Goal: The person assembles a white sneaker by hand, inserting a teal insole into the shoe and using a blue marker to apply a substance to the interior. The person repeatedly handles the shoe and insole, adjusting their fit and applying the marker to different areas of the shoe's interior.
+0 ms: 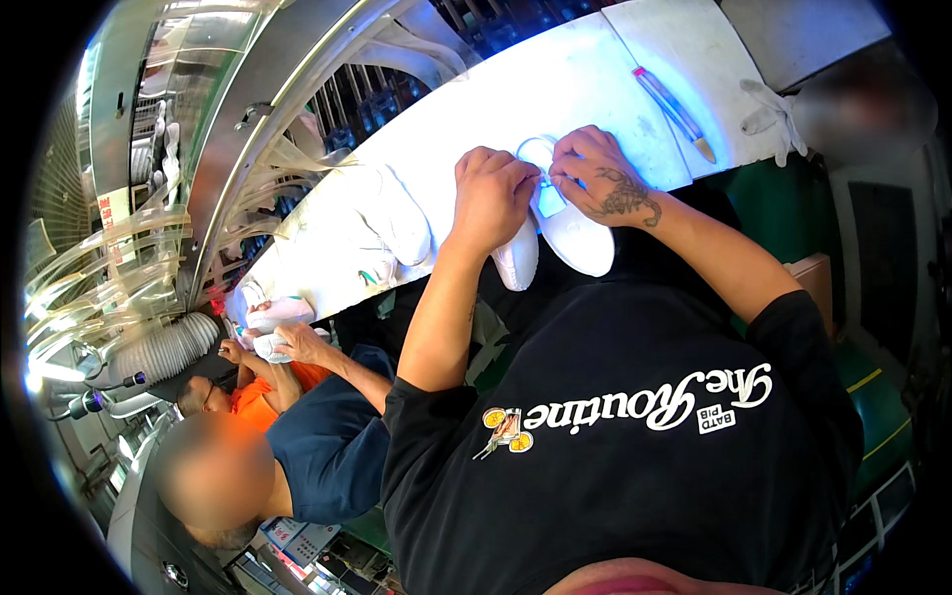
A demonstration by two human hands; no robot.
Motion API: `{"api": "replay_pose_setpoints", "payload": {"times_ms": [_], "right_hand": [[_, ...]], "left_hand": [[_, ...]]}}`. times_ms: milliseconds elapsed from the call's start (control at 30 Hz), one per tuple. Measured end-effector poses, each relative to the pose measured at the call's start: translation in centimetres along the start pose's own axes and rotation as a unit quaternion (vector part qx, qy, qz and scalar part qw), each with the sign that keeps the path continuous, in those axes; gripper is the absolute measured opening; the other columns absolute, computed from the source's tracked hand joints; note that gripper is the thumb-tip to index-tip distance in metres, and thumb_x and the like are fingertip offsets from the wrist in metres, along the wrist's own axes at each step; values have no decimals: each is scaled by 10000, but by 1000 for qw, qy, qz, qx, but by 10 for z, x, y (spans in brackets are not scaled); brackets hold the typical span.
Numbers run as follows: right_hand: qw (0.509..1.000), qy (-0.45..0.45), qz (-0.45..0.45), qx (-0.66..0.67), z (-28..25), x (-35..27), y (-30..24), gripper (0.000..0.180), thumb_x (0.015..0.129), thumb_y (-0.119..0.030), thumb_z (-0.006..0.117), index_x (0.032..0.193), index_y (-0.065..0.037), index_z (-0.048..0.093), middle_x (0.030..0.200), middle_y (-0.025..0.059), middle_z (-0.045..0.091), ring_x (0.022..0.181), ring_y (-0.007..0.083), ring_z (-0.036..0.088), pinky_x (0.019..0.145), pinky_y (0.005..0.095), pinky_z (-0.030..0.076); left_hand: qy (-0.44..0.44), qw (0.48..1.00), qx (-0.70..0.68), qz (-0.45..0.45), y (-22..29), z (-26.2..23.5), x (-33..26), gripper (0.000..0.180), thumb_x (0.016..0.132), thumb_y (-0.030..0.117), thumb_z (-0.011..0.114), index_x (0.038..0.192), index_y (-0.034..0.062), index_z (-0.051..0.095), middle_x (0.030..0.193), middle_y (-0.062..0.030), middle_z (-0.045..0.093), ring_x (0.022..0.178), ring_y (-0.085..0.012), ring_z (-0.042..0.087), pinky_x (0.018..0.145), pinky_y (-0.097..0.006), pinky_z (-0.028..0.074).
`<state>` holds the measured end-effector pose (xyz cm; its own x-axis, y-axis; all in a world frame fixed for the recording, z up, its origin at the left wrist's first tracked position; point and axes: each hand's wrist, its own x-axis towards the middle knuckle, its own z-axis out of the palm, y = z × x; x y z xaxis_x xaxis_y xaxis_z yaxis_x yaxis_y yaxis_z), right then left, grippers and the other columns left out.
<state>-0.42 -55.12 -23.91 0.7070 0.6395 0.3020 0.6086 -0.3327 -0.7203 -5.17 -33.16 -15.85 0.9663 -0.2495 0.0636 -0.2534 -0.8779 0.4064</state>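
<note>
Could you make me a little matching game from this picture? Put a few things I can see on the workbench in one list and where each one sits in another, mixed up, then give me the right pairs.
Things:
1. white low-top shoe with a smooth upper
2. long thin pen-like tool with a red end
3. crumpled white fabric glove
4. second pair of white shoes

Places:
A. lying loose near the bench's far right edge
B. under the left hand and right hand
C. lying slantwise on the white bench top, beyond the hands
D. on the bench to the left of the hands

Pairs: 1-B, 2-C, 3-A, 4-D
</note>
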Motion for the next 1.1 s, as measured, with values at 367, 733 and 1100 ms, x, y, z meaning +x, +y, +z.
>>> {"api": "replay_pose_setpoints", "payload": {"times_ms": [367, 733, 1100], "right_hand": [[999, -2, 34, 14, -2, 2, -4, 132, 960, -196, 766, 1024, -81, 750, 1224, 78, 627, 1264, 271, 544, 1136, 484, 397], [999, 23, -13, -30, -5, 7, -15, 135, 878, -115, 808, 982, -80, 730, 1157, 80, 621, 1197, 305, 560, 1053, 467, 465], [996, 40, -76, -9, -4, 15, -4, 147, 854, -23, 780, 964, -20, 683, 1076, 143, 594, 1052, 374, 560, 968, 474, 468]], "left_hand": [[-12, 1000, -22, -7, -1, -2, -1, 92, 890, 111, 799, 977, 97, 826, 969, -71, 754, 1078, -318, 618, 1086, -493, 405], [-12, 1000, -21, 16, -5, 1, -1, 114, 889, 125, 772, 988, 116, 825, 976, -67, 733, 1099, -314, 615, 1119, -511, 374], [-88, 993, 75, 31, -15, 14, 7, 215, 706, 237, 839, 914, 185, 828, 1022, -56, 731, 1139, -336, 638, 1081, -662, 426]]}}
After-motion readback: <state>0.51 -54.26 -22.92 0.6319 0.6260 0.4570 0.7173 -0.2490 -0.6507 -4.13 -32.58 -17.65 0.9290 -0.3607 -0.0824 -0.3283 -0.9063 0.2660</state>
